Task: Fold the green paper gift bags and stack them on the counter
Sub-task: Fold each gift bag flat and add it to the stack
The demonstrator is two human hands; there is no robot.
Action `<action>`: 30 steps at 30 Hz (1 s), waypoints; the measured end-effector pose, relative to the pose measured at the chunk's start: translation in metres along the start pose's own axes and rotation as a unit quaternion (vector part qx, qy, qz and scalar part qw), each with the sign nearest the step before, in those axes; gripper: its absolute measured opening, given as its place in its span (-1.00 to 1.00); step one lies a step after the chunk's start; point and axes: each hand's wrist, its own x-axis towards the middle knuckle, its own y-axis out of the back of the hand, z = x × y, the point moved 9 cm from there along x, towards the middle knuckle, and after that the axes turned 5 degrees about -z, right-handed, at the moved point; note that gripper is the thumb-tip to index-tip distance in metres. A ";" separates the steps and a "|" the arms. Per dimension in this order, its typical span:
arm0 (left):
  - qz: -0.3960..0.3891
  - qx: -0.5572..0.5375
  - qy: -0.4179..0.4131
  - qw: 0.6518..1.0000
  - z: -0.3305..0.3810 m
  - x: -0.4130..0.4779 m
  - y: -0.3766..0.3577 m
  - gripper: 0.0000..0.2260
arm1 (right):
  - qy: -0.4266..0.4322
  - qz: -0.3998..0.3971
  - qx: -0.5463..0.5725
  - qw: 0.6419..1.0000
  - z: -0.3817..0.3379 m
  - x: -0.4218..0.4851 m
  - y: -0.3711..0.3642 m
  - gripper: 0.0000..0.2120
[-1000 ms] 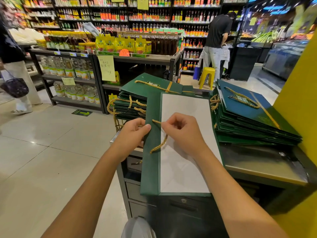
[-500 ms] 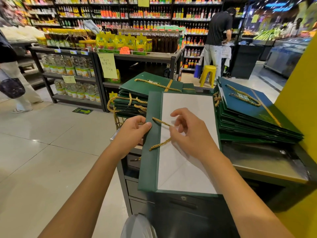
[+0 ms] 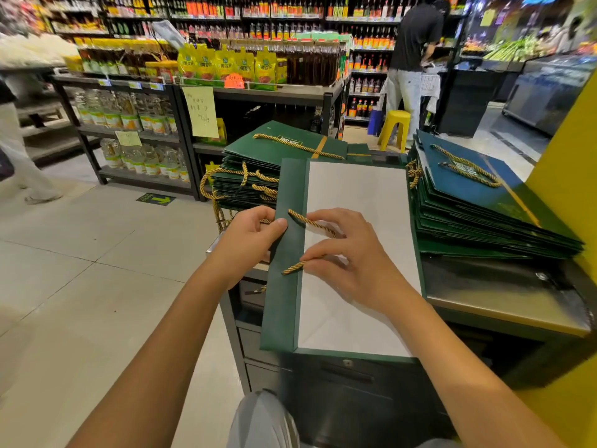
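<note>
**Tucking in the handle of a green gift bag before it is stacked**

A green paper gift bag [image 3: 355,195] lies flat on a metal worktop [image 3: 500,295] in a shop, straight in front of the person. Its pale panel faces up. A green band runs down its left edge, which looks like the hem of the bag's mouth, so the mouth seems to face left. The long axis runs from near to far, and the near end hangs over the worktop's front edge.

The left hand [image 3: 248,237] grips the left edge, with the thumb on top of the green band and the fingers curled underneath. The right hand [image 3: 352,263] lies over the gold rope handle [image 3: 311,223], its fingers spread and bent. The thumb is on the lower strand and the forefinger on the upper. It is not clear whether this hand pinches the rope or only presses it flat.

The bag looks about halfway through folding, with the handle being laid down flat. Next, the rope probably needs to be held flat while the bag is closed. The bag would then go on a pile with its edges squared.

A left stack [image 3: 277,147] of folded bags sits just beyond the bag, and a right stack [image 3: 484,215] lies close beside it.
</note>
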 end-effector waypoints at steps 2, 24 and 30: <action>0.003 0.002 0.000 1.000 0.001 -0.001 0.001 -0.85 | -0.023 0.001 0.042 0.999 0.001 -0.001 0.002 -0.95; 0.025 0.007 0.002 1.000 0.001 -0.001 0.000 -0.84 | -0.191 0.165 0.350 0.902 0.037 -0.011 0.038 -0.82; 0.029 0.006 0.005 1.000 0.000 0.000 0.000 -0.85 | -0.188 0.187 0.220 0.939 0.028 -0.011 0.047 -0.90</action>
